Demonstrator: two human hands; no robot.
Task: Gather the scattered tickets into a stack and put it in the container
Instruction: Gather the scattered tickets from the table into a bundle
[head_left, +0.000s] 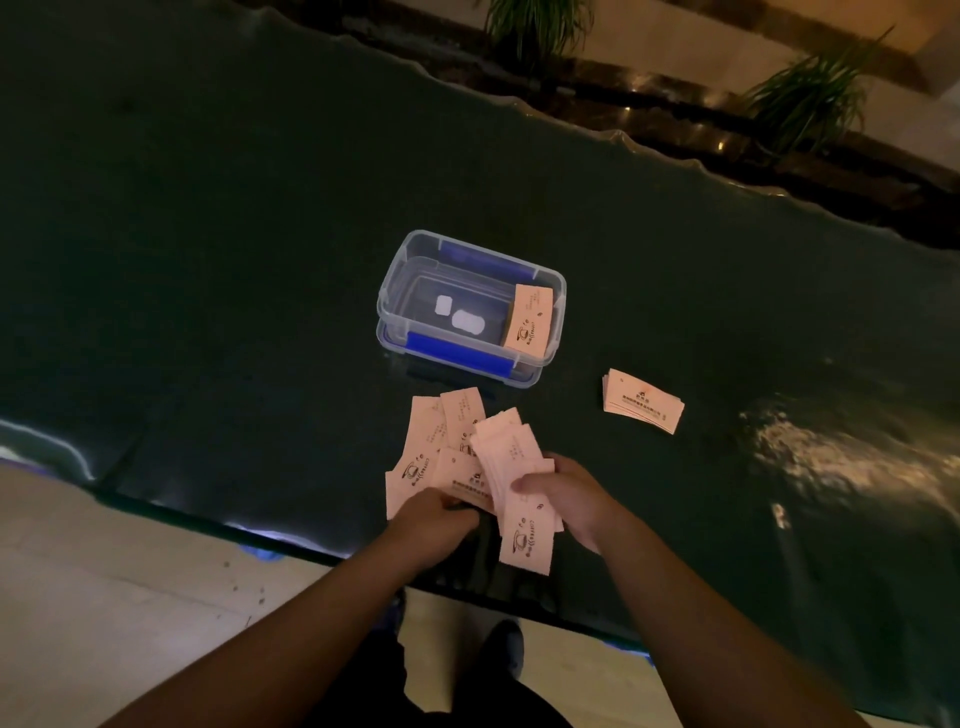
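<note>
Pale pink tickets (441, 457) lie fanned on a dark table (208, 260), near its front edge. The right hand (566, 499) grips a loose stack (519, 493) of them, thumb across the top. The left hand (436, 519) rests curled on the fan, pinching tickets. Just beyond sits a clear container (470, 306) with one ticket bundle inside. Another small pile (643, 401) lies to the right.

Both forearms (291, 639) are bare, no sleeves, watch or rings visible. Dark trousers (363, 691) and dark shoes (506, 647) show below.
</note>
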